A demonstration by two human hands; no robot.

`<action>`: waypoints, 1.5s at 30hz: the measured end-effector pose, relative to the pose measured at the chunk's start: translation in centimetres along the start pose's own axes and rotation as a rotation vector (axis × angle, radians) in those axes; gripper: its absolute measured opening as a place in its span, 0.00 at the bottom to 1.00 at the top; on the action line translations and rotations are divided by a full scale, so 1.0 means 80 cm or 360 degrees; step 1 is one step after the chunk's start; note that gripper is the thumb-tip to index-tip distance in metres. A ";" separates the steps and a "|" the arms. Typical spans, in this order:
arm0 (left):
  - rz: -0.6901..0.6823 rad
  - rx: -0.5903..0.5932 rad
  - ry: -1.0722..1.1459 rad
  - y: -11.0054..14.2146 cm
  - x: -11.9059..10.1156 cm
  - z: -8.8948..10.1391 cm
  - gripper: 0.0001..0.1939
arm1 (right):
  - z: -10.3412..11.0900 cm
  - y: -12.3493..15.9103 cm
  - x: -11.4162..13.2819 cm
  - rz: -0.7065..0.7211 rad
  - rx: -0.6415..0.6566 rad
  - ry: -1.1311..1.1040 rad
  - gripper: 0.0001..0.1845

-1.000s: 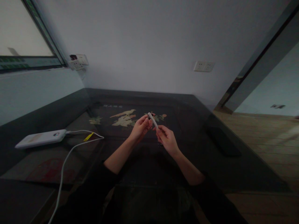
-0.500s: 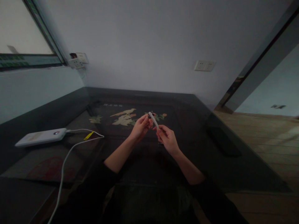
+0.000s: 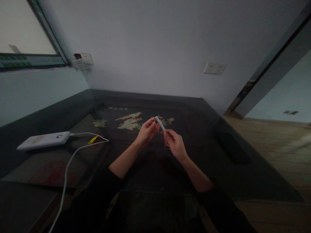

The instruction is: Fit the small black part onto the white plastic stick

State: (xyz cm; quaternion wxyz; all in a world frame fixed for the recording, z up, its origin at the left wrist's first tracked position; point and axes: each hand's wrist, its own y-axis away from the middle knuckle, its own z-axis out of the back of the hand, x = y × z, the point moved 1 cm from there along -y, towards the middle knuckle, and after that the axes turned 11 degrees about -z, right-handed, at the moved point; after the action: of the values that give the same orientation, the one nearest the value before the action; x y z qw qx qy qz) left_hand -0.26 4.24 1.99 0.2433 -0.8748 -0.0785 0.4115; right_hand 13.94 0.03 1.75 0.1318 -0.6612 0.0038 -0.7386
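A slim pale stick-like thing (image 3: pixel 160 124) with a rounded far end slants between my two hands above the dark tabletop. My right hand (image 3: pixel 175 145) is closed on its lower end, thumb and fingers pinched together. Close to the rounded end, my left hand (image 3: pixel 146 132) is closed, its fingertips beside a small dark part (image 3: pixel 156 121). Whether that dark part belongs to the pale stick, I cannot tell. Just under my right hand lies a small shiny, see-through thing (image 3: pixel 167 148), partly hidden by the fingers.
On the left lies a white power bank (image 3: pixel 43 141), its white cable (image 3: pixel 66 174) with a yellow tag (image 3: pixel 93 139) running to the front edge. A flat black object (image 3: pixel 232 148) rests at right. The dark table (image 3: pixel 145 181) bears a bird-and-flower picture. Wall sockets (image 3: pixel 215 68) are behind.
My view has shifted slightly. Both hands keep nearly the same pose around the pale stick, and slightly more of the shiny thing under my right hand shows.
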 end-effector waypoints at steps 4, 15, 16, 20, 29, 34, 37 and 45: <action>0.0019 -0.0034 -0.0013 0.000 0.000 0.000 0.23 | 0.002 0.000 -0.002 0.0019 -0.0076 0.0118 0.17; 0.0028 -0.0132 -0.0003 -0.001 -0.001 0.000 0.22 | 0.000 0.003 0.004 0.0014 -0.0021 0.0064 0.18; 0.0026 -0.0134 -0.0004 0.000 -0.001 0.000 0.22 | 0.000 0.003 0.004 0.0010 -0.0037 0.0054 0.18; 0.0020 -0.0097 -0.0004 0.000 -0.003 -0.002 0.22 | -0.001 0.003 0.004 -0.0024 0.0030 -0.0048 0.17; 0.0008 -0.0090 -0.0021 -0.002 -0.004 0.000 0.22 | -0.004 0.005 0.006 -0.0023 0.0128 -0.0111 0.16; 0.0017 -0.0113 -0.0023 -0.001 -0.006 -0.003 0.22 | -0.004 0.006 0.007 -0.0003 0.0149 -0.0114 0.15; 0.0028 -0.0113 -0.0027 0.000 -0.007 -0.005 0.24 | -0.003 0.005 0.007 -0.0001 0.0108 -0.0082 0.16; 0.0065 -0.0079 -0.0025 0.002 -0.012 -0.009 0.26 | 0.002 0.001 0.008 0.0004 -0.0025 0.0078 0.18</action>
State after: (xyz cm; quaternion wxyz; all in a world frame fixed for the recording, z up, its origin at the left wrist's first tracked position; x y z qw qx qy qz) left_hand -0.37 3.51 2.96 0.2125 -0.8787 -0.0726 0.4213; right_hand 14.05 -0.18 2.35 0.1272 -0.6439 0.0137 -0.7543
